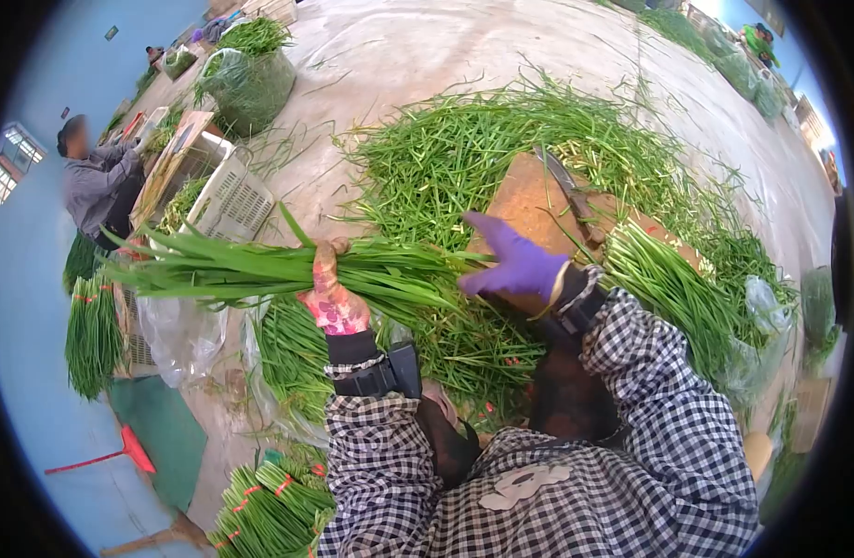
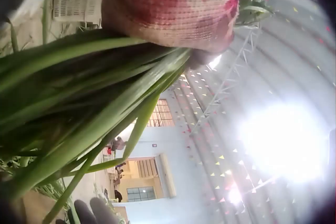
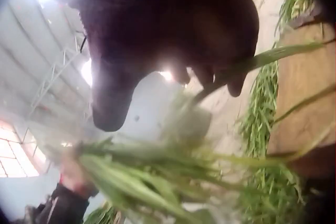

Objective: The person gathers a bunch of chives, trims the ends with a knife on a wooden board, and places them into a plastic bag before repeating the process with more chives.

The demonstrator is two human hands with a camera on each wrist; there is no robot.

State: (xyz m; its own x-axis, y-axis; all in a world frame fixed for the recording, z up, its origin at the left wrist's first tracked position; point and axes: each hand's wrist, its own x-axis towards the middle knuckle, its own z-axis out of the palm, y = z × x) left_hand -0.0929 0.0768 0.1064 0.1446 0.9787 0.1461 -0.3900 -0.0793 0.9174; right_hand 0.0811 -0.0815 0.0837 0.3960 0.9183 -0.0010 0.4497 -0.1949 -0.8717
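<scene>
My left hand (image 1: 334, 296), in a pink and white glove, grips a bunch of garlic chives (image 1: 250, 265) round its middle, leaves lying sideways. In the left wrist view the fingers wrap the flat leaves (image 2: 94, 92). My right hand (image 1: 518, 259), in a purple glove, is by the right end of the bunch, thumb and fingers spread apart. One long leaf (image 3: 268, 58) crosses its fingertips in the right wrist view. Just beyond that hand, a large knife (image 1: 564, 181) lies on a brown board (image 1: 515, 200).
Loose trimmings (image 1: 436, 149) heap around the board. More chives (image 1: 664, 288) lie to its right. Banded bundles (image 1: 273, 498) sit at lower left, near a red-headed broom (image 1: 137, 450). A white crate (image 1: 231, 200) and another person (image 1: 101, 177) are at left.
</scene>
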